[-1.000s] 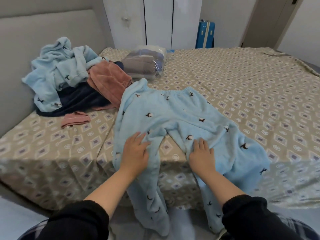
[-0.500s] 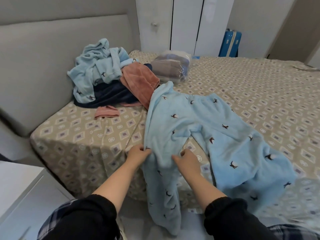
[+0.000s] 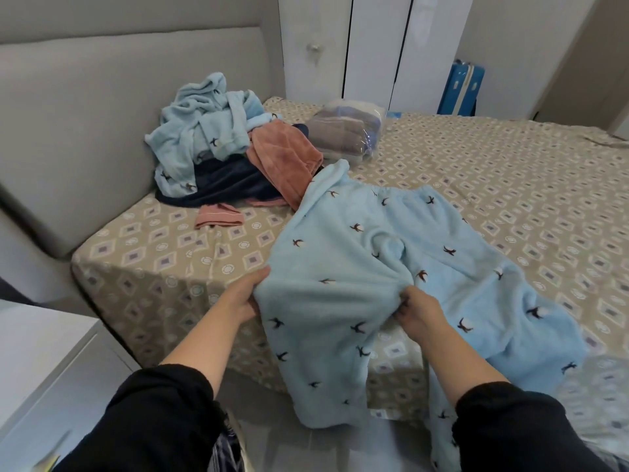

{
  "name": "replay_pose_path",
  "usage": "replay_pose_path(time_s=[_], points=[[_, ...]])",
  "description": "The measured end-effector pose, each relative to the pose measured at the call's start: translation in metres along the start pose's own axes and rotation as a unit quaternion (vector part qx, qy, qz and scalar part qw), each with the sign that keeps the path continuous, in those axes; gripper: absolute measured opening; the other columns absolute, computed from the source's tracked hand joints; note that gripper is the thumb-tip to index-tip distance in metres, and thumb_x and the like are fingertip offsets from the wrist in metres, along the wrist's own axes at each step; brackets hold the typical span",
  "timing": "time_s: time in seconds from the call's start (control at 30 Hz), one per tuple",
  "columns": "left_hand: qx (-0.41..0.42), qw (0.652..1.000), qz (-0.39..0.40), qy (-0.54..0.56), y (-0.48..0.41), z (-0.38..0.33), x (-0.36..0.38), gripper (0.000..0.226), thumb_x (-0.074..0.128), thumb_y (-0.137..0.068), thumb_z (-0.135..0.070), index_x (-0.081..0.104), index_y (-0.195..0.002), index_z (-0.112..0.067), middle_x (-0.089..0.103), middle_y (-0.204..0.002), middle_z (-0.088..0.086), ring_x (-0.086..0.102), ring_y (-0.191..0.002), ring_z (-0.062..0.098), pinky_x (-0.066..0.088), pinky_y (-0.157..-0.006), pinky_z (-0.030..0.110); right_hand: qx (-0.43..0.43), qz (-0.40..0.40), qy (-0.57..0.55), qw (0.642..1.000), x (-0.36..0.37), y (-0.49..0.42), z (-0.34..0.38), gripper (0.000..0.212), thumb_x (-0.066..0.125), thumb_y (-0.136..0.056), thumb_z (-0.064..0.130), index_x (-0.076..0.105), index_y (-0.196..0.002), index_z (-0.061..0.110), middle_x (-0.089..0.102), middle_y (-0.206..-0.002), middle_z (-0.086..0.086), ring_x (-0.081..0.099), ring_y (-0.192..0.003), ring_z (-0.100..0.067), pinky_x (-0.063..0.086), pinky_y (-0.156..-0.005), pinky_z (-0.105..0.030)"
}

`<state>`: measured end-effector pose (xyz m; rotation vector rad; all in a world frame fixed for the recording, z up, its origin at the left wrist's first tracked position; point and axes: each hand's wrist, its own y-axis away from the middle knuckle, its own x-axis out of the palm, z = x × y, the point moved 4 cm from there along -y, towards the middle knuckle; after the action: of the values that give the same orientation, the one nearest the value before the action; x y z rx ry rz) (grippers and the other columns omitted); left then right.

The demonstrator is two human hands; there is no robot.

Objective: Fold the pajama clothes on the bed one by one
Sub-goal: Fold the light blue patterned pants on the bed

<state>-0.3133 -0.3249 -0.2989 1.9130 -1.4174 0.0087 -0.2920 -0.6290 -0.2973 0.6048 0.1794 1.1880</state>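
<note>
Light blue fleece pajama pants (image 3: 367,267) with small dark bird prints lie spread on the bed (image 3: 510,172), waistband toward the far side, legs hanging over the near edge. My left hand (image 3: 243,294) grips the outer edge of the left leg. My right hand (image 3: 417,310) pinches the same leg's inner edge near the crotch, bunching the fabric. A heap of other clothes sits by the headboard: a light blue pajama top (image 3: 204,127), a dark navy garment (image 3: 218,185) and a pink one (image 3: 282,158).
A small pink piece (image 3: 219,215) lies alone in front of the heap. A clear plastic bag of folded textiles (image 3: 347,131) rests at the far side. A grey padded headboard (image 3: 85,114) stands left, a white nightstand (image 3: 44,362) near left, a blue suitcase (image 3: 461,90) by the wardrobe.
Both hands went from resting flat on the two pant legs to gripping the left leg at its edges. The leg's fabric has been pulled up and bunched. My view has swung left.
</note>
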Motion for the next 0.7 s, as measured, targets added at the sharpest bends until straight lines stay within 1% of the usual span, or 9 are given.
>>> replay_pose_path(time_s=[0.07, 0.13, 0.2, 0.37, 0.47, 0.53, 0.57, 0.63, 0.7], points=[[-0.048, 0.992, 0.027, -0.113, 0.008, 0.002, 0.0, 0.02, 0.064, -0.092, -0.02, 0.064, -0.107, -0.007, 0.071, -0.101, 0.009, 0.065, -0.095, 0.024, 0.05, -0.087, 0.038, 0.039, 0.043, 0.043, 0.997, 0.001, 0.006, -0.002, 0.012, 0.045, -0.09, 0.001, 0.055, -0.083, 0.005, 0.052, -0.071, -0.007, 0.05, -0.065, -0.023, 0.047, -0.062, -0.033], [-0.084, 0.971, 0.072, -0.214, 0.014, 0.003, 0.003, 0.03, 0.066, -0.089, -0.018, 0.062, -0.115, -0.005, 0.069, -0.111, 0.012, 0.065, -0.101, 0.027, 0.052, -0.086, 0.04, 0.061, 0.118, 0.115, 0.984, 0.007, 0.013, -0.009, 0.013, 0.055, -0.094, 0.015, 0.062, -0.101, 0.008, 0.067, -0.093, -0.009, 0.062, -0.09, -0.026, 0.053, -0.081, -0.041], [-0.071, 0.967, 0.103, -0.222, 0.017, -0.004, 0.007, 0.042, 0.068, -0.084, -0.016, 0.058, -0.124, -0.004, 0.068, -0.118, 0.013, 0.063, -0.109, 0.029, 0.051, -0.09, 0.043, 0.046, 0.172, 0.137, 0.974, 0.016, 0.018, -0.012, 0.028, 0.064, -0.091, 0.022, 0.062, -0.116, 0.009, 0.069, -0.111, -0.008, 0.063, -0.105, -0.026, 0.051, -0.091, -0.043], [0.02, 0.993, 0.111, 0.033, 0.019, -0.039, -0.003, 0.054, 0.059, -0.087, -0.03, 0.053, -0.135, -0.007, 0.063, -0.126, 0.015, 0.06, -0.112, 0.029, 0.044, -0.1, 0.043, 0.026, 0.254, -0.024, 0.967, 0.043, 0.027, -0.003, 0.024, 0.049, -0.099, 0.023, 0.06, -0.12, 0.017, 0.069, -0.116, -0.003, 0.062, -0.108, -0.021, 0.05, -0.084, -0.037], [-0.06, 0.979, 0.152, -0.118, 0.03, -0.035, -0.013, 0.066, 0.074, -0.075, -0.047, 0.06, -0.129, -0.012, 0.063, -0.128, 0.012, 0.059, -0.117, 0.029, 0.043, -0.103, 0.044, 0.036, 0.247, 0.0, 0.968, 0.051, 0.027, -0.013, 0.024, 0.048, -0.099, 0.016, 0.058, -0.121, 0.017, 0.069, -0.111, -0.005, 0.064, -0.098, -0.022, 0.051, -0.074, -0.04], [-0.088, 0.956, 0.139, -0.245, 0.031, -0.03, -0.023, 0.074, 0.086, -0.066, -0.035, 0.058, -0.129, -0.009, 0.067, -0.12, 0.012, 0.065, -0.106, 0.029, 0.051, -0.093, 0.043, 0.024, 0.218, 0.036, 0.975, 0.052, 0.023, -0.025, 0.03, 0.051, -0.097, 0.007, 0.055, -0.125, 0.016, 0.065, -0.118, -0.008, 0.063, -0.097, -0.025, 0.052, -0.074, -0.042], [-0.072, 0.955, 0.114, -0.262, 0.03, -0.034, -0.028, 0.065, 0.08, -0.073, -0.025, 0.056, -0.13, -0.006, 0.069, -0.115, 0.013, 0.067, -0.101, 0.029, 0.054, -0.089, 0.042, 0.017, 0.209, 0.036, 0.977, 0.055, 0.023, -0.028, 0.03, 0.052, -0.096, 0.004, 0.056, -0.124, 0.014, 0.064, -0.12, -0.009, 0.063, -0.099, -0.027, 0.052, -0.078, -0.044], [-0.02, 0.975, 0.045, -0.218, 0.024, -0.047, -0.039, 0.046, 0.065, -0.087, -0.014, 0.055, -0.13, -0.002, 0.072, -0.104, 0.013, 0.067, -0.091, 0.027, 0.057, -0.079, 0.038, 0.002, 0.219, 0.023, 0.976, 0.059, 0.024, -0.03, 0.028, 0.054, -0.095, 0.004, 0.058, -0.121, 0.011, 0.064, -0.12, -0.01, 0.062, -0.105, -0.029, 0.052, -0.085, -0.046], [0.019, 0.979, -0.021, -0.2, 0.02, -0.056, -0.051, 0.043, 0.065, -0.088, -0.014, 0.057, -0.126, 0.002, 0.071, -0.101, 0.014, 0.066, -0.087, 0.028, 0.056, -0.071, 0.037, 0.006, 0.216, 0.069, 0.974, 0.062, 0.028, -0.032, 0.026, 0.057, -0.094, 0.008, 0.057, -0.12, 0.008, 0.067, -0.109, -0.009, 0.063, -0.096, -0.028, 0.055, -0.073, -0.04]])
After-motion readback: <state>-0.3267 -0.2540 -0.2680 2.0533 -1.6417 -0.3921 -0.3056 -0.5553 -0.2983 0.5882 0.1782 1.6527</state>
